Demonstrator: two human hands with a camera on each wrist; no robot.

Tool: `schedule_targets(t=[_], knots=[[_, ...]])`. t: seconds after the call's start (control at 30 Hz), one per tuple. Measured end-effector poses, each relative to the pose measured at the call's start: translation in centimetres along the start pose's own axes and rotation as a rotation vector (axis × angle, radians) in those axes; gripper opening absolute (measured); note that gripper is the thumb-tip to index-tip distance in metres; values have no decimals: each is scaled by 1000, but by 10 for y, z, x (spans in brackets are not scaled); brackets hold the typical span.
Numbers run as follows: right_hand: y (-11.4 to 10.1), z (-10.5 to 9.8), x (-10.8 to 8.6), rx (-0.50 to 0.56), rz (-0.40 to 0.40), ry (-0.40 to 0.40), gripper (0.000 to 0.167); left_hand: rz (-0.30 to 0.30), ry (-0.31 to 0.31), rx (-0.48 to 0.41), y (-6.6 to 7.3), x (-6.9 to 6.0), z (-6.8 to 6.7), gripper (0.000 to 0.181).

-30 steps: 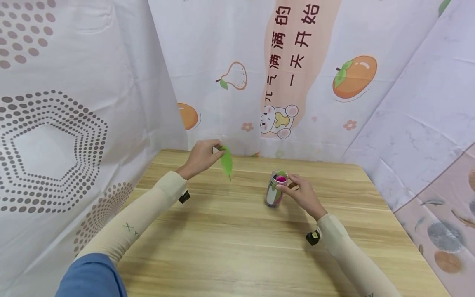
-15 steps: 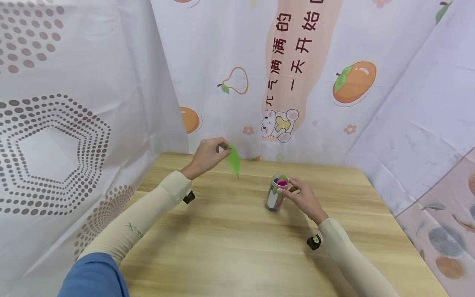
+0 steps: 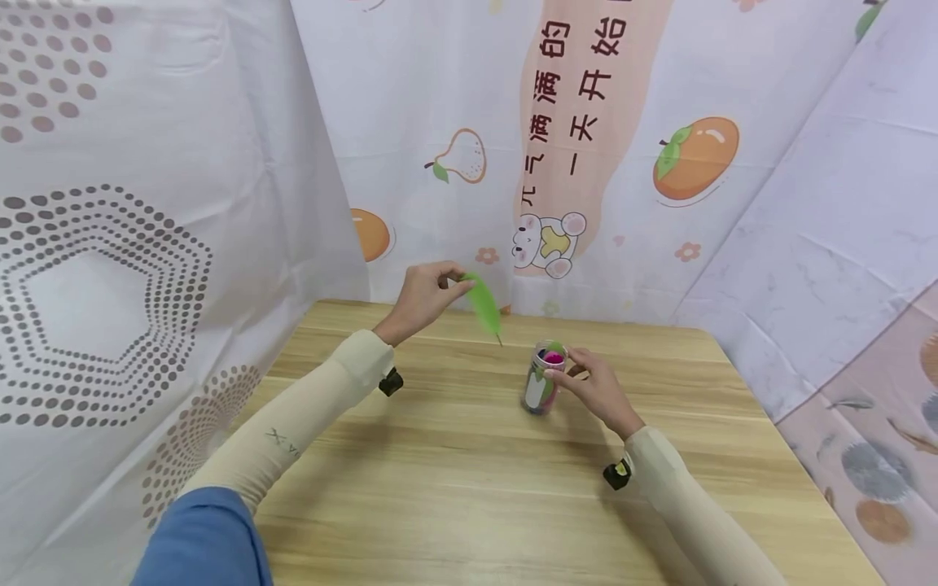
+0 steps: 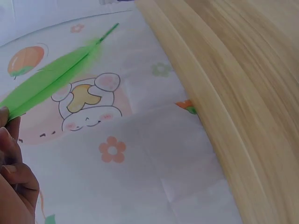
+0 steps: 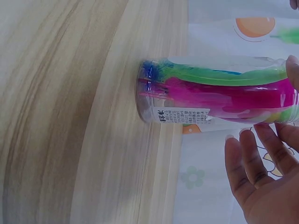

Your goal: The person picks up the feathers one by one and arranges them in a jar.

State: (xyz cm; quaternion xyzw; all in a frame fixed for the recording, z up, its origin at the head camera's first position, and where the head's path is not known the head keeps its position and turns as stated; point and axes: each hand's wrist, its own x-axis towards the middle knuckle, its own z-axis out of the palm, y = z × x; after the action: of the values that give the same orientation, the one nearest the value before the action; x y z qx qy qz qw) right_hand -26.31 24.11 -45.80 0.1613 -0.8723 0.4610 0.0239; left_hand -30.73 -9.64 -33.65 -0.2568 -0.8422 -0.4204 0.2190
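A green feather (image 3: 484, 304) hangs from my left hand (image 3: 427, 295), its tip pinched between thumb and fingers and its quill pointing down to the right. In the left wrist view the feather (image 4: 56, 77) spreads across the picture, with part of the left hand (image 4: 14, 179) at the edge. My right hand (image 3: 595, 389) holds a clear plastic jar (image 3: 539, 389) near its rim; the jar stands upright on the table. Through its wall in the right wrist view show a magenta feather (image 5: 224, 95) and a green feather (image 5: 205, 74), with blue near the bottom and a white printed label (image 5: 182, 114).
The wooden table (image 3: 440, 488) extends around the jar. A white curtain (image 3: 410, 98) with fruit and bear prints hangs behind its far edge, and more patterned cloth (image 3: 95, 293) closes off the left side. Small black wrist cameras (image 3: 617, 474) sit under both wrists.
My left hand has carried the green feather to the right and slightly up, closer to the jar. The right hand keeps its hold on the jar, which stays in place.
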Motion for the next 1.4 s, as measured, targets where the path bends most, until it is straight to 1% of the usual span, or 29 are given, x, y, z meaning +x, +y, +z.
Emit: schedule_targets(t=[0.13, 0.33, 0.63, 0.9, 1.03, 1.17, 1.23, 1.3, 1.4], knots=[[1, 1, 1, -1, -2, -5, 71, -1, 12, -42, 7, 5, 6, 10], [1, 1, 2, -6, 0, 6, 71, 36, 24, -119, 16, 14, 19, 10], [2, 2, 2, 4, 6, -6, 71, 79, -8, -170, 23, 15, 43, 11], [-1, 1, 2, -4, 5, -5, 70, 78, -75, -203, 26, 15, 60, 14], [-3, 0, 2, -5, 5, -8, 71, 68, -101, -202, 27, 12, 65, 13], [-4, 0, 1, 1, 13, -8, 71, 59, -144, -219, 29, 9, 70, 13], [-4, 1, 1, 6, 13, -9, 71, 65, -170, -225, 28, 8, 73, 13], [-4, 1, 1, 11, 11, -11, 70, 74, -198, -218, 28, 6, 77, 14], [-4, 0, 1, 15, 7, -14, 70, 99, -246, -178, 26, 4, 83, 16]])
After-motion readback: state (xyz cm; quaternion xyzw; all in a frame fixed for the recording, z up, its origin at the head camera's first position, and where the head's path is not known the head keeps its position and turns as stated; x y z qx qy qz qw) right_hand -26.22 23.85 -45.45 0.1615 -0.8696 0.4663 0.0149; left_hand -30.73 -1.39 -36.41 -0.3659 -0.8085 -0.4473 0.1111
